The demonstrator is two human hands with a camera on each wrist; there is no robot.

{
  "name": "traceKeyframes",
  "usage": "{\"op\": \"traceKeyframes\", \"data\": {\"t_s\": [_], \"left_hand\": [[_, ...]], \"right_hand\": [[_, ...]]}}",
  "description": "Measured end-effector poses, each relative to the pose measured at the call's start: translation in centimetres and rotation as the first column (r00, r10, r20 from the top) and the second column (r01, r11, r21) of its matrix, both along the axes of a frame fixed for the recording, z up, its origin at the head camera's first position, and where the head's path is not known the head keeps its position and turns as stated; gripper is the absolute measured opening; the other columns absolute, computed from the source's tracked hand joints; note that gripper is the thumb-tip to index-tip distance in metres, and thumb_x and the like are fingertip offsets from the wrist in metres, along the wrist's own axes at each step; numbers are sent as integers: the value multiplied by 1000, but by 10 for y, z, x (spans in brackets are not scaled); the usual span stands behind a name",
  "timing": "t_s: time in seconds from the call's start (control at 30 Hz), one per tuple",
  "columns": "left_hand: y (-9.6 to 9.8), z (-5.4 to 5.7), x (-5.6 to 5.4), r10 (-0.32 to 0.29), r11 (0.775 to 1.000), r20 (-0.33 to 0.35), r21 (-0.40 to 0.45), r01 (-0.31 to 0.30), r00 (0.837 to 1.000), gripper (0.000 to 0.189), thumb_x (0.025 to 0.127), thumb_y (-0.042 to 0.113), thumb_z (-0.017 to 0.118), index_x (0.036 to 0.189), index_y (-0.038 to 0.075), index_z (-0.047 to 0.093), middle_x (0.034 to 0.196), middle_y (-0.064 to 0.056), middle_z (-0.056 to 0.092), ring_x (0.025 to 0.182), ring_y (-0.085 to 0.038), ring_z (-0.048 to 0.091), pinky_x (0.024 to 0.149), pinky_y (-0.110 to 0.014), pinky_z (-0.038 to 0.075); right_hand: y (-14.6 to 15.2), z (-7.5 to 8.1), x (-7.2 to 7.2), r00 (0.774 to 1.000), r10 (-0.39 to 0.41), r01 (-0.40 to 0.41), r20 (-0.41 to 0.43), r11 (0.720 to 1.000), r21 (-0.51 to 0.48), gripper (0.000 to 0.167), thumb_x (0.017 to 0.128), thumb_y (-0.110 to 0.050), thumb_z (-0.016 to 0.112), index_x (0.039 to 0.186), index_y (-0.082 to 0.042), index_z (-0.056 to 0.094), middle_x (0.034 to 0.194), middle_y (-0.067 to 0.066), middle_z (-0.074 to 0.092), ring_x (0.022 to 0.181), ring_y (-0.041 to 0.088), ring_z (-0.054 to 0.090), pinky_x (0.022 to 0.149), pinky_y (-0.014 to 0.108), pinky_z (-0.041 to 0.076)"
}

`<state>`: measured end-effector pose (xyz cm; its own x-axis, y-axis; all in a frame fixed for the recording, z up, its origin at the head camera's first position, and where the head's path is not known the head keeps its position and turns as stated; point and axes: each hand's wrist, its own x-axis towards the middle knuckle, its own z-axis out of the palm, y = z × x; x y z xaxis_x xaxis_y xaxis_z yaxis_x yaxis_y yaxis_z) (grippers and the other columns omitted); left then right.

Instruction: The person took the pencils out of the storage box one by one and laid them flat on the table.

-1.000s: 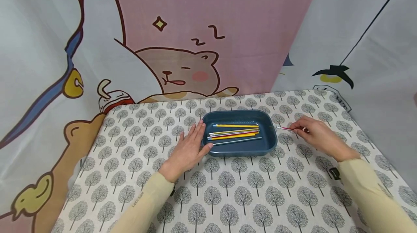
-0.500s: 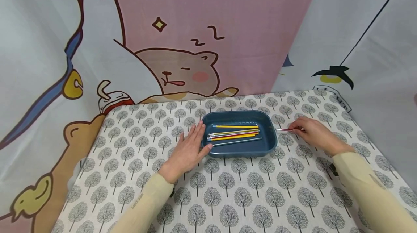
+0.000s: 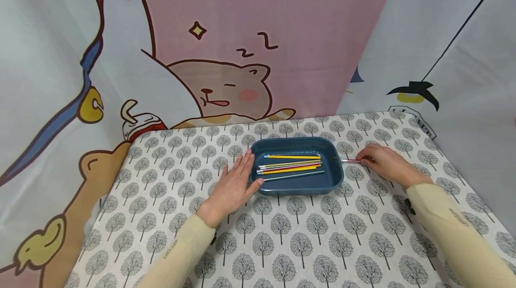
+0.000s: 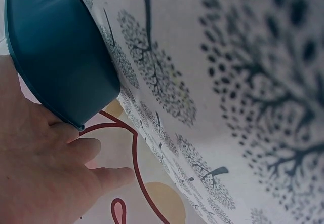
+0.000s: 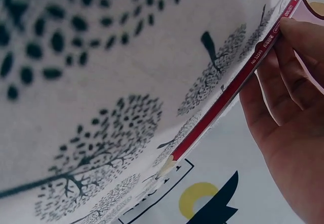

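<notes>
Between the thumb and fingers of my right hand (image 3: 383, 162) is a red pencil (image 5: 217, 107), low over the cloth. Its sharpened tip points away from the dish in the right wrist view; its other end (image 3: 346, 160) reaches the right wall of a dark blue rectangular dish (image 3: 296, 189), perhaps touching it. Several yellow, red and grey pencils (image 3: 290, 165) lie lengthwise inside the dish. At the left end, my left hand (image 3: 231, 185) rests against the rim with its fingers extended. The left wrist view shows the dish's outer side (image 4: 61, 36) beside those fingers.
A white cloth (image 3: 282, 243) printed with grey trees covers the table. Behind it hangs a pink and white curtain (image 3: 314, 32) with cartoon animals, and more printed fabric (image 3: 463, 77) closes off the right side.
My right hand has shifted slightly left, and the red pencil now lies more level, its end closer to the dish. The left hand and the dish have stayed put.
</notes>
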<state>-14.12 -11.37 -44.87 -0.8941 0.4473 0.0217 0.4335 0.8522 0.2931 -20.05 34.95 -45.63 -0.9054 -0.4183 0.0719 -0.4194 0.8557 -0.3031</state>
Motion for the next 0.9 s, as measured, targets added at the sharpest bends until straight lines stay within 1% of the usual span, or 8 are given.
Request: {"op": "traceKeyframes", "data": {"t_s": [0.17,0.43,0.6,0.9], "left_hand": [[0,0,0,1,1000,5,-1,-1,1000,83,107,65,24,167,8,11,173,-3,-2,157,-34,16,120,-70,21],[0,0,0,-4,1000,-11,-4,4,1000,82,108,63,26,166,7,13,174,-7,5,157,-36,19,119,-71,23],[0,0,0,-3,1000,-7,2,3,1000,82,108,63,27,167,7,13,174,-6,3,157,-35,19,119,-70,23],[0,0,0,-3,1000,-1,-5,3,1000,83,107,65,24,167,8,12,173,-3,-2,157,-34,17,119,-70,22]], "right_hand": [[0,-2,-2,1000,-7,7,20,1000,25,10,94,-2,73,102,-8,78,98,4,67,87,21,62,76,45,54],[-1,-2,-2,999,-8,7,37,1000,23,11,94,-2,72,102,-7,77,99,5,68,90,25,65,79,48,55],[-1,-4,-2,999,-13,12,42,1000,22,11,95,-3,72,103,-7,78,100,5,69,92,26,65,80,50,55],[2,-7,-1,998,-23,22,53,1000,15,14,94,-4,73,107,-6,77,103,5,67,92,24,63,80,48,54]]}}
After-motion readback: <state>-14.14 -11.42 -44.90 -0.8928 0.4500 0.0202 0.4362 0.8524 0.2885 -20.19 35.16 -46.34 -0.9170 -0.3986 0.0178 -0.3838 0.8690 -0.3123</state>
